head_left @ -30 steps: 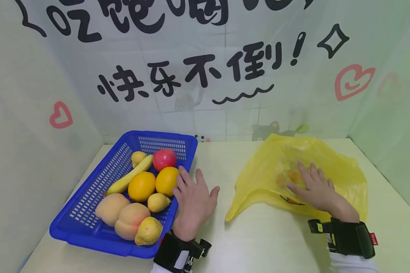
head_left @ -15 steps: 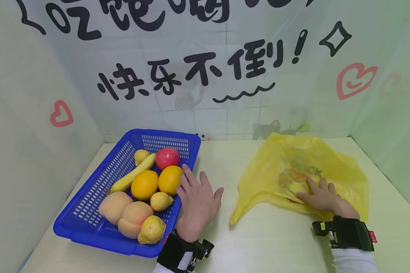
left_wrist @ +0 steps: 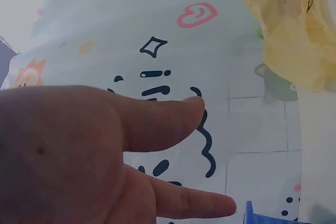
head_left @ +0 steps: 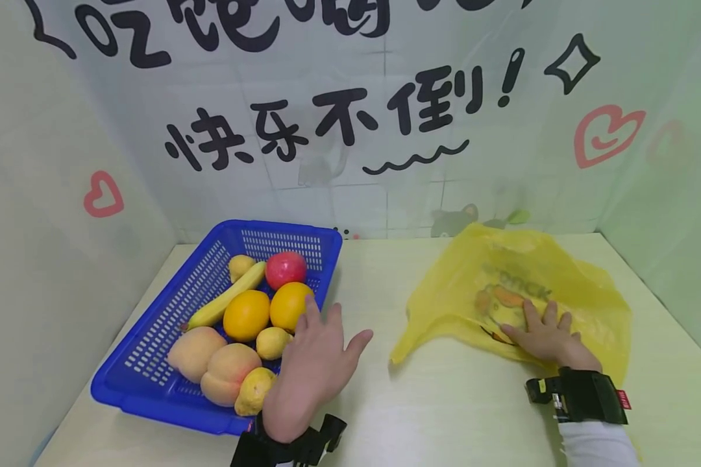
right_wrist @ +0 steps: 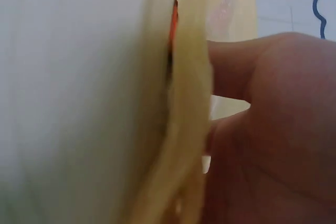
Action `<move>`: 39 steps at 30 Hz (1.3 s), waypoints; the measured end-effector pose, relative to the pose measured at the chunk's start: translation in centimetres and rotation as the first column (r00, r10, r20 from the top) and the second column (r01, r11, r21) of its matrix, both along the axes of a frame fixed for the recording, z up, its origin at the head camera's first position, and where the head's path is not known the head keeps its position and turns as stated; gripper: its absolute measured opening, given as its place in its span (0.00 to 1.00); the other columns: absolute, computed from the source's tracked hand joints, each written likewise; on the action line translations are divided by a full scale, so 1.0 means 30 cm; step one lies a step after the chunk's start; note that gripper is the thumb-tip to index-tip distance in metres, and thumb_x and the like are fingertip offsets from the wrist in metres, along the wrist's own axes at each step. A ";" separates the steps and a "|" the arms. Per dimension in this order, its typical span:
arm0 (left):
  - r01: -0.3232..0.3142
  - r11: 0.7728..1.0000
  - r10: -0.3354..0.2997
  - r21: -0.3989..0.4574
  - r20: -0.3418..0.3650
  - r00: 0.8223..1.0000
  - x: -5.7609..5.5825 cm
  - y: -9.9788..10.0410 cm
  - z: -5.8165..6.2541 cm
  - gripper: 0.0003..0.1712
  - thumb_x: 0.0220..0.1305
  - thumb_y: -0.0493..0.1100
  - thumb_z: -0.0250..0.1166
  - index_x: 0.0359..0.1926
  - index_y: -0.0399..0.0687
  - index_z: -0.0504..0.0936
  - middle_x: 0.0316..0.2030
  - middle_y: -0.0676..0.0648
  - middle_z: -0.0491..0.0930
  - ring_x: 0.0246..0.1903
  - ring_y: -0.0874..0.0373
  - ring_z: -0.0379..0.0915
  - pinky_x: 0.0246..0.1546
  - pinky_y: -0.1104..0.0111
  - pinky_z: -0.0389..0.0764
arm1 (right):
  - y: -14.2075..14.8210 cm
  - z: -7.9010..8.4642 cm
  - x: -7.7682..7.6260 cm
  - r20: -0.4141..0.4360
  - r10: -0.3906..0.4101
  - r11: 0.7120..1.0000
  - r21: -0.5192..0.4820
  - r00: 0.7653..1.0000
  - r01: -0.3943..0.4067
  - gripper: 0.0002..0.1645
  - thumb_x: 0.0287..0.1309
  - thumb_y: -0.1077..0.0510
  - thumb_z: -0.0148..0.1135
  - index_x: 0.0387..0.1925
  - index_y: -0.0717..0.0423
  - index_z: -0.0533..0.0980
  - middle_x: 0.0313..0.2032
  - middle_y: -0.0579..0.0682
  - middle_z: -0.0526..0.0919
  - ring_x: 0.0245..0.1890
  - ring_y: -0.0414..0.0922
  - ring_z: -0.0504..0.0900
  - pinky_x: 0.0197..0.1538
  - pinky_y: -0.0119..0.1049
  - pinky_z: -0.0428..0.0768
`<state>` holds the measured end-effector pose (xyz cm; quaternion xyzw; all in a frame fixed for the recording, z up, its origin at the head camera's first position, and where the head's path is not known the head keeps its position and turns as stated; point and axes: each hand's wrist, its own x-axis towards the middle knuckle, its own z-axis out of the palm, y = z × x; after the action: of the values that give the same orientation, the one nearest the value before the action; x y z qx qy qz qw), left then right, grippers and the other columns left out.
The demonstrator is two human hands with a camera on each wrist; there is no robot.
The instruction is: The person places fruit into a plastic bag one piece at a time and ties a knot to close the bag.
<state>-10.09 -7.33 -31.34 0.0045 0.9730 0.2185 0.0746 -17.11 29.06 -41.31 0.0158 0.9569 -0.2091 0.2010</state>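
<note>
My left hand [head_left: 315,363] hovers over the right side of the blue basket [head_left: 163,421], fingers straight and thumb out to the side, holding nothing. In the left wrist view the thumb and one finger of the left hand [left_wrist: 105,150] stand extended, with only a corner of the basket [left_wrist: 249,213] showing. On the right, a yellow plastic bag [head_left: 444,298] lies spread on the table. My right hand [head_left: 552,340] rests on its near part, fingers spread. The right wrist view shows the right hand [right_wrist: 283,129] right at the bag's folded edge [right_wrist: 189,87].
Inside the basket are a banana [head_left: 224,301], a red round fruit [head_left: 286,270], orange fruits [head_left: 246,316], peaches [head_left: 230,374] and small yellow fruits [head_left: 273,342]. Table surface [head_left: 397,415] lies between basket and bag. A printed curtain [head_left: 385,201] stands behind.
My right hand has come down and nearer onto the bag, and the bag's print shows more. The left hand has drawn back slightly toward me.
</note>
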 end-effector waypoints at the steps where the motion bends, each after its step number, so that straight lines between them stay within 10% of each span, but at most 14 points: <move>1: 0.002 1.000 -0.002 -0.004 0.009 1.000 0.002 -0.005 0.005 0.43 0.68 0.65 0.55 0.71 0.39 0.63 0.75 0.29 0.49 0.70 0.33 0.57 0.60 0.36 0.69 | -0.010 0.007 0.001 0.009 -0.006 1.000 -0.002 1.000 0.006 0.60 0.69 0.30 0.40 0.73 0.75 0.34 0.64 0.89 0.25 0.63 0.88 0.26 0.60 0.82 0.39; 13: 0.163 0.985 -0.153 -0.048 0.166 0.974 -0.007 -0.084 0.031 0.42 0.69 0.63 0.54 0.71 0.36 0.64 0.75 0.31 0.50 0.72 0.34 0.55 0.67 0.41 0.63 | -0.095 0.097 0.018 0.027 0.035 0.999 0.005 0.999 -0.035 0.54 0.73 0.34 0.37 0.71 0.79 0.41 0.65 0.89 0.44 0.66 0.84 0.43 0.63 0.74 0.57; 24: 0.107 0.993 -0.113 0.051 0.153 0.982 -0.009 -0.197 0.052 0.39 0.70 0.58 0.57 0.74 0.46 0.61 0.69 0.44 0.69 0.63 0.46 0.70 0.66 0.46 0.68 | -0.061 0.253 0.074 -0.161 0.239 0.971 0.036 0.958 -0.236 0.45 0.72 0.44 0.49 0.74 0.70 0.47 0.69 0.80 0.52 0.66 0.78 0.55 0.63 0.71 0.60; 32: 0.145 0.988 -0.152 0.050 0.182 0.971 -0.026 -0.183 0.033 0.40 0.66 0.51 0.64 0.73 0.43 0.61 0.70 0.43 0.67 0.66 0.46 0.68 0.66 0.46 0.67 | -0.061 0.176 -0.071 -0.180 0.383 0.923 0.037 0.906 -0.383 0.51 0.59 0.48 0.67 0.74 0.63 0.53 0.70 0.82 0.37 0.68 0.83 0.35 0.63 0.78 0.43; 39: 0.164 0.986 -0.163 0.012 0.196 0.967 -0.032 -0.175 0.027 0.46 0.62 0.49 0.68 0.75 0.44 0.58 0.71 0.44 0.66 0.63 0.47 0.69 0.67 0.46 0.66 | -0.049 0.058 -0.141 -0.035 0.374 0.928 0.003 0.927 -0.374 0.62 0.52 0.41 0.71 0.77 0.55 0.46 0.74 0.75 0.30 0.70 0.79 0.28 0.64 0.78 0.34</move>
<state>-11.05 -12.57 -30.54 0.0629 0.9577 0.2086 0.1880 -21.33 27.59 -39.59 -0.1707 0.9454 -0.1690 0.2204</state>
